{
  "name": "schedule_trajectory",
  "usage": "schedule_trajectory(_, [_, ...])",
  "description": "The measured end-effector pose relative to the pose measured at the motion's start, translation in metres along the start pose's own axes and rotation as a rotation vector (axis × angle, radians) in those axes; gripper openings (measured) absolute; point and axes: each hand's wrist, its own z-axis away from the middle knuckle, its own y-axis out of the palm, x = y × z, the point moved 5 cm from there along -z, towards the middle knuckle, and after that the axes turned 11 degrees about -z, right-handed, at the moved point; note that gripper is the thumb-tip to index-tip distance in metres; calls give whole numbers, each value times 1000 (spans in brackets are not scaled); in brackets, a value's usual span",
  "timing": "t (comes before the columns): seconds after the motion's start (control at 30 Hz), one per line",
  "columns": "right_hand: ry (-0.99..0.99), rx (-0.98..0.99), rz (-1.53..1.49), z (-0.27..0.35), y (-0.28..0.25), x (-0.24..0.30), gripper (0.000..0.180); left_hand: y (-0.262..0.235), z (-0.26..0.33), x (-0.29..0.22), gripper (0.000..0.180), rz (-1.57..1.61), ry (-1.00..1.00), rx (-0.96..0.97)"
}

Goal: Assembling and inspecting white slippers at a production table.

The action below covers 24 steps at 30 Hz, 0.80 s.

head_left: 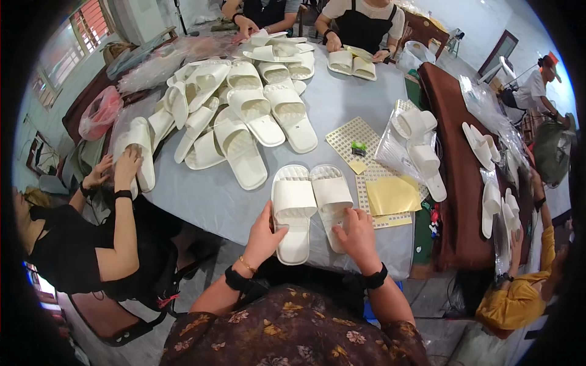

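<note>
A pair of white slippers sits side by side at the table's near edge, toes pointing away from me. My left hand (264, 236) grips the left slipper (294, 208) by its outer side, thumb over the footbed. On the right slipper (332, 194), my right hand (358, 235) has its fingers around the outer edge and its thumb on the heel part, where a small dark mark shows. Just beyond lies a heap of white slippers (247, 110). Sticker sheets (384, 221) with a yellow backing sheet (392, 195) lie to the right of my hands.
A small green-and-black object (359, 148) rests on another sticker sheet (348, 135). Slippers in a clear bag (421, 146) lie beside it. Co-workers sit left, far and right; one co-worker's hand (128, 165) touches a slipper. A brown bench (452, 183) runs along the right.
</note>
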Motion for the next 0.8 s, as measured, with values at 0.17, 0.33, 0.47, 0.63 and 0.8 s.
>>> schedule_trajectory(0.17, [3,-16,-5,-4,0,2,51,-2,9,-40,66,-586,316,-317])
schedule_trajectory(0.33, [-40,-40,-41,0,4,-9,52,24,17,-70,50,-546,606,-138])
schedule_trajectory(0.47, [-45,-70,-68,6,2,-10,47,59,9,-88,49,-561,780,-4])
schedule_trajectory(0.63, [-102,-106,-48,9,7,-12,45,90,-2,-82,49,-726,822,80])
schedule_trajectory(0.8, [-103,-113,-153,10,-2,-22,39,91,-2,-82,48,-735,829,58])
